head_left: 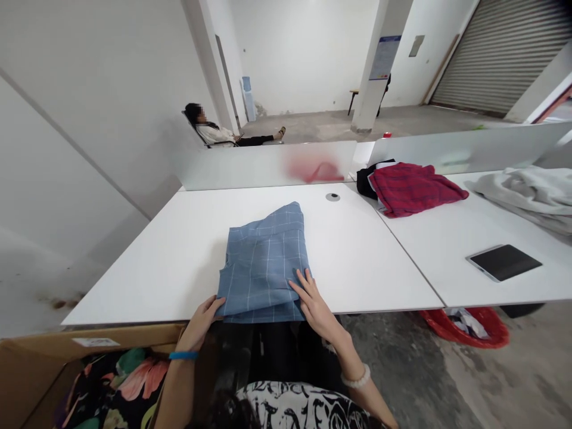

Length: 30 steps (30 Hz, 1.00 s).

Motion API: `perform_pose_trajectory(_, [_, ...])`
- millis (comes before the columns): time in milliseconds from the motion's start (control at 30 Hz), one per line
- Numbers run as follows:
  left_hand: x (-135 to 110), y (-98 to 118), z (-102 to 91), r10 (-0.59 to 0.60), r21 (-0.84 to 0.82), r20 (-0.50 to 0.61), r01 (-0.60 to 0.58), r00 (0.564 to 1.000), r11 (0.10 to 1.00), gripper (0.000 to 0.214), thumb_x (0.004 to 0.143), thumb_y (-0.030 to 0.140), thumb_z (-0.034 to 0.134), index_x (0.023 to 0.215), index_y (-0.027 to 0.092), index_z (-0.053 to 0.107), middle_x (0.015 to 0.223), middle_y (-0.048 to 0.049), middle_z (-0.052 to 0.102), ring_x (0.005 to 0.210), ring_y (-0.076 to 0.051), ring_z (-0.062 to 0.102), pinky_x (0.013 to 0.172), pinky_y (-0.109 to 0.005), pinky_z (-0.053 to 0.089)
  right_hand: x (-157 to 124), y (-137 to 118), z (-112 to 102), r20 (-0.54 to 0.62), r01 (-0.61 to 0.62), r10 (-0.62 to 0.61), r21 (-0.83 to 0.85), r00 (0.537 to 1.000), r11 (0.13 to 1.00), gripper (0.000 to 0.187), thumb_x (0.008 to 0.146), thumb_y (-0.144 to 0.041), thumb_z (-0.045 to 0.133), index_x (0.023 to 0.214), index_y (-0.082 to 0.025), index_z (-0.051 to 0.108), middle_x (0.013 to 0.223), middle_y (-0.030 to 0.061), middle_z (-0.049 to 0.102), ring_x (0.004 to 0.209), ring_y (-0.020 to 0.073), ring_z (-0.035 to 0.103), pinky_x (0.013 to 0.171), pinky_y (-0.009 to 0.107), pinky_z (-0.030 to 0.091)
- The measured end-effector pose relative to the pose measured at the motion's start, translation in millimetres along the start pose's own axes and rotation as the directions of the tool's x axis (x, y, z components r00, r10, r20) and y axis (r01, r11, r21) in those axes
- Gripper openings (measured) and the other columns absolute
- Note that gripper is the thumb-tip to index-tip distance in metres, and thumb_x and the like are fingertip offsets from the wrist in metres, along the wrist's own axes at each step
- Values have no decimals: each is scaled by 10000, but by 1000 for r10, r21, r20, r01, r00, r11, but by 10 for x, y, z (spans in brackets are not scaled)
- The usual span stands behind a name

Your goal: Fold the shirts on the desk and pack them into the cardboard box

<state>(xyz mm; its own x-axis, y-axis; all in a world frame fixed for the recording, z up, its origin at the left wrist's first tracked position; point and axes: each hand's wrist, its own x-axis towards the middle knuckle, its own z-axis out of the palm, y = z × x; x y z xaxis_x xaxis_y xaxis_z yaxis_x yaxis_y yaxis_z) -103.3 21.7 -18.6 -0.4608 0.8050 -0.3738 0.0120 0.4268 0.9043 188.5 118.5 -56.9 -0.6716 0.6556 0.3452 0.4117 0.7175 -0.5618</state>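
Note:
A blue garment with a white check [266, 256] lies folded on the white table, its lower edge at the table's front edge. I cannot tell whether it is a shirt or something else. My left hand [205, 317] grips its lower left corner, with the thumb and fingers closed on the cloth. On its lower right side, my right hand [314, 304] lies flat with the fingers spread. A blue band circles my left wrist and a pale beaded bracelet my right.
A cardboard box [40, 342] with floral cloth stands at lower left. Red checked clothing [413, 187], a tablet [504, 262] and pale cloth [531, 193] lie to the right. Below is a red-lined bin [496, 336]. Behind the frosted divider [241, 167] a person [218, 132] sits.

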Motion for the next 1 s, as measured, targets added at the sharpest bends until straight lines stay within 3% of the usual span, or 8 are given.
perform_pose_trajectory(100, [-49, 46, -18, 62, 82, 56, -66, 997, 994, 364, 654, 488, 591, 869, 198, 638, 996, -49, 703, 982, -248, 623, 894, -377, 499, -28, 7, -38, 15, -7, 7, 29, 1000, 1000, 575, 894, -76, 261, 1444, -237, 299, 1541, 41, 195, 1425, 201, -13, 1134, 520, 188])
perform_pose_trajectory(233, [-80, 125, -19, 154, 199, 92, -170, 984, 965, 387, 664, 539, 567, 829, 194, 631, 960, -52, 706, 933, -249, 627, 907, -377, 479, -51, -10, -78, 39, -14, 18, -107, 999, 994, 631, 848, -128, 394, 1461, -200, 261, 1554, 73, 117, 1420, 255, -57, 1119, 563, 191])
perform_pose_trajectory(433, [-36, 90, -22, 131, 220, 65, -142, 989, 965, 362, 637, 561, 561, 724, 212, 594, 790, -19, 676, 895, -245, 606, 822, -360, 497, -6, -138, 8, 33, 24, -15, -299, 999, 954, 803, 711, 36, 348, 1472, -195, 244, 1546, 75, 137, 1417, 271, -44, 1108, 590, 201])
perform_pose_trajectory(633, [-52, 111, 15, 159, 278, 84, -177, 984, 944, 337, 645, 551, 543, 680, 216, 555, 744, -11, 651, 864, -240, 599, 796, -343, 487, -2, -77, 158, -141, 0, -27, -189, 990, 982, 787, 699, 96, 252, 1412, -209, 384, 1482, 76, 338, 1423, 217, 109, 1108, 563, 264])
perform_pose_trajectory(733, [-44, 76, 3, 160, 337, 119, -192, 980, 922, 362, 656, 577, 516, 647, 215, 514, 699, -11, 621, 764, -221, 598, 738, -337, 491, -38, -26, 151, -138, -21, -4, -181, 990, 983, 778, 689, 104, 242, 1375, -204, 443, 1452, 80, 390, 1418, 209, 142, 1113, 559, 260])
perform_pose_trajectory(867, [15, -38, -194, 214, 474, -31, -174, 976, 863, 469, 607, 596, 552, 858, 200, 528, 847, -56, 637, 782, -244, 623, 733, -373, 507, -154, -78, -52, 68, -49, 69, -259, 995, 965, 712, 759, 74, 292, 1402, -210, 402, 1495, 95, 307, 1405, 277, 180, 1070, 583, 310])
perform_pose_trajectory(933, [71, -18, -277, 312, 622, -132, -167, 941, 765, 623, 611, 588, 553, 1062, 161, 512, 1042, -136, 627, 916, -295, 618, 827, -434, 487, -182, -160, -188, 147, -57, 107, -311, 983, 949, 586, 843, -41, 409, 1403, -214, 406, 1498, 119, 290, 1384, 349, 215, 1023, 616, 347])
perform_pose_trajectory(1000, [159, 96, -231, 441, 758, -100, -218, 892, 614, 689, 689, 587, 505, 1196, 121, 482, 1207, -192, 573, 1089, -324, 557, 951, -465, 419, -117, -261, -278, 144, -57, 117, -364, 983, 930, 515, 884, -214, 514, 1391, -216, 427, 1483, 136, 316, 1370, 389, 228, 1015, 633, 337])
